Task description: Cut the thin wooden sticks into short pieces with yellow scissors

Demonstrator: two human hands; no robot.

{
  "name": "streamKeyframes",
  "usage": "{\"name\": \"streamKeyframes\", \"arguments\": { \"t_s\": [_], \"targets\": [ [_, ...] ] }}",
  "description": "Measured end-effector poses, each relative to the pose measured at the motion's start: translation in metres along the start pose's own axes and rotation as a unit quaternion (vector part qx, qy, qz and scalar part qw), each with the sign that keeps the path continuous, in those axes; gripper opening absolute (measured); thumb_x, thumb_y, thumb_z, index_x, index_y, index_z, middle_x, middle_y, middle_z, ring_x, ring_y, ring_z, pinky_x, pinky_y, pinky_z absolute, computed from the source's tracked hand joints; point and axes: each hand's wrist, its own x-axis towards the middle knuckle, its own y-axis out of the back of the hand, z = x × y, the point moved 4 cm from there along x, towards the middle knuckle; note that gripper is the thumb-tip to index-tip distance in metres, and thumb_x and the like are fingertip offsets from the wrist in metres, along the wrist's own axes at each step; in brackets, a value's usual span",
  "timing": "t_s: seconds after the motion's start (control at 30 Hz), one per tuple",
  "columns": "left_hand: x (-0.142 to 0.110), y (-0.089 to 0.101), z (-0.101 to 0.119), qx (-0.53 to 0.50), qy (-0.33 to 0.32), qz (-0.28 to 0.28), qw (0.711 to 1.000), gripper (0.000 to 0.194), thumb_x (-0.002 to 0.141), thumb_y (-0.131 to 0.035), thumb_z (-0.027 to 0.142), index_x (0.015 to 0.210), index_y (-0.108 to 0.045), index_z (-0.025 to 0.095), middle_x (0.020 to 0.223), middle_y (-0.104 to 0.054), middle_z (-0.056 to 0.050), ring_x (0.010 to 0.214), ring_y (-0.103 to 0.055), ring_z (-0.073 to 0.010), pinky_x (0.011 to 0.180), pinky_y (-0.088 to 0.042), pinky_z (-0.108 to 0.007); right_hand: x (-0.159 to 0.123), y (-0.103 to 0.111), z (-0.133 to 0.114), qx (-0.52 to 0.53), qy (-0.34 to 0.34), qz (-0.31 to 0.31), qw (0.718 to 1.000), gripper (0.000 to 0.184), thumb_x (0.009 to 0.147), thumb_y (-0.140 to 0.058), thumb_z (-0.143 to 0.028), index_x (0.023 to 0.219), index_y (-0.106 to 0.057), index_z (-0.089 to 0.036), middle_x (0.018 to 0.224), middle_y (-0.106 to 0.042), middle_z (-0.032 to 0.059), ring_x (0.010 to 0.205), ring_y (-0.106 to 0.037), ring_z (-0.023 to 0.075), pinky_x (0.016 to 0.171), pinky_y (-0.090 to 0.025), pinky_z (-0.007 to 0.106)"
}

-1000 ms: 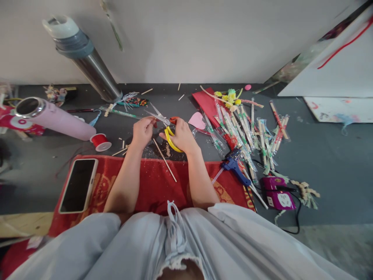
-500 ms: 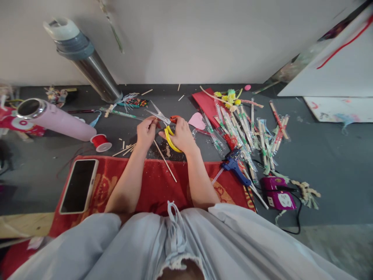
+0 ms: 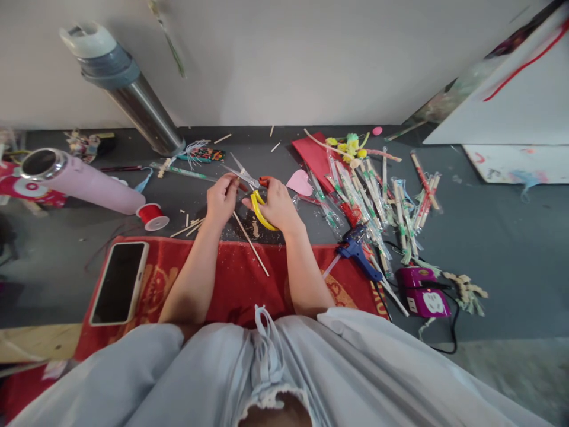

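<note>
My right hand (image 3: 281, 206) is closed around scissors (image 3: 259, 212) with yellow handles, one orange-red part showing by the fingers. Their blades stand apart and point up and left, towards my left hand (image 3: 221, 200). That hand is pinched closed; a small reddish-brown bit shows at its fingertips, too little to name. Below and between the hands a thin wooden stick (image 3: 251, 244) lies across the table and the edge of a red towel (image 3: 249, 296). Short cut stick pieces (image 3: 189, 228) are by my left wrist, and crumbs (image 3: 255, 226) lie under the scissors.
To the left are a red thread spool (image 3: 153, 217), a pink bottle (image 3: 89, 181), a steel flask (image 3: 146, 107) and a phone (image 3: 119, 283). On the right lie wrapped sticks (image 3: 360, 190), a pink paper heart (image 3: 300, 182), a blue glue gun (image 3: 361, 258) and a corded purple socket box (image 3: 424, 292).
My left hand has shifted very slightly to the left, and the small bit at its fingertips shows more. The scissors stay in my right hand with blades apart.
</note>
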Motion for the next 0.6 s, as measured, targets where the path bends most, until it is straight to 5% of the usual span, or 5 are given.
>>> {"name": "streamKeyframes", "arguments": {
  "t_s": [0.3,0.6],
  "targets": [
    [-0.0004,0.0004,-0.0026,0.004,-0.019,0.002,1.000,0.022,0.091,-0.045,0.029,0.086,-0.065,0.020,0.077,-0.069,0.000,0.056,-0.053,-0.0098,0.058,-0.043,-0.023,-0.0006,-0.0021,0.0009,-0.003,-0.001,0.005,1.000,0.073,0.077,-0.058,-0.069,0.117,-0.051,-0.008,0.115,-0.061,0.0200,0.112,-0.057,0.0311,0.102,-0.043,0.045],
    [-0.0003,0.0020,0.0034,0.034,-0.011,-0.009,0.999,0.030,0.093,-0.043,0.041,0.085,-0.064,0.020,0.078,-0.070,0.000,0.055,-0.052,-0.0098,0.058,-0.043,-0.023,-0.0004,-0.0034,0.0027,0.004,-0.010,-0.011,1.000,0.073,0.078,-0.056,-0.070,0.118,-0.050,-0.009,0.115,-0.060,0.0212,0.114,-0.057,0.0302,0.102,-0.042,0.046]
  ]
}}
